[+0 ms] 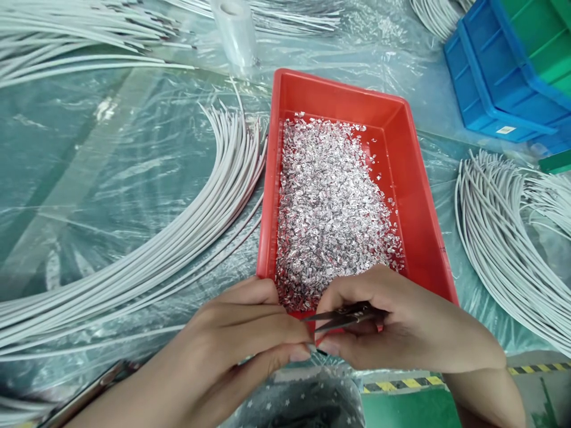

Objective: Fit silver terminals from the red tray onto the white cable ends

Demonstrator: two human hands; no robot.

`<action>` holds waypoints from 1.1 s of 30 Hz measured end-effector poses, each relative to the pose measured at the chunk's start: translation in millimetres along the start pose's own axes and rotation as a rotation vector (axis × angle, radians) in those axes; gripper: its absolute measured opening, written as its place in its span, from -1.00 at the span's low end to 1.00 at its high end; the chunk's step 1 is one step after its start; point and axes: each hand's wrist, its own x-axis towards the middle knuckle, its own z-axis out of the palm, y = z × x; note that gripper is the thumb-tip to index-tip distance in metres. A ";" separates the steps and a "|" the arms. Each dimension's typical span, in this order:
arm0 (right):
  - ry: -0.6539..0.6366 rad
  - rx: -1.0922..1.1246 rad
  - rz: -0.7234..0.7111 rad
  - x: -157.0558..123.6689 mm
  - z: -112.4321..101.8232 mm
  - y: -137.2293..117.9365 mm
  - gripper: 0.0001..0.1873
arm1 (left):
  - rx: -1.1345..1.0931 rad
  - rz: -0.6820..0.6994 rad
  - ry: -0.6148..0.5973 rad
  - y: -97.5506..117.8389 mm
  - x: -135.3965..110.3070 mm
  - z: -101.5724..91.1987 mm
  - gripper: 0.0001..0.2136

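My right hand is closed around a small pair of dark thread snips, whose blades are apart and point left. Close to the blade tips, my left hand pinches the end of a thin cable with a dark tip. Most of that cable is hidden by my fingers. Both hands are over the near edge of a red plastic bin. Inside the bin lies a heap of small silvery foil scraps.
White cables lie in a curved bundle left of the bin, with another bundle at right. More cables and a clear film roll are at the back. Blue crates stand at upper right. Plastic sheeting covers the table.
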 end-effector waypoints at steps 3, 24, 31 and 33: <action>-0.007 -0.017 0.003 1.0 0.3 -0.7 -0.95 | -0.005 0.001 0.001 0.2 2.6 0.8 -0.86; 0.110 0.151 -0.008 -1.6 -3.1 0.3 -0.91 | -0.043 -0.096 0.026 3.0 -4.0 -0.3 -0.85; 0.504 0.031 0.045 -16.8 16.3 11.3 -0.60 | -0.125 -0.164 0.138 4.5 -13.4 0.7 -0.83; 0.580 -0.049 -0.046 -22.4 25.3 16.0 -0.62 | -0.149 -0.146 0.148 4.5 -11.6 0.3 -0.83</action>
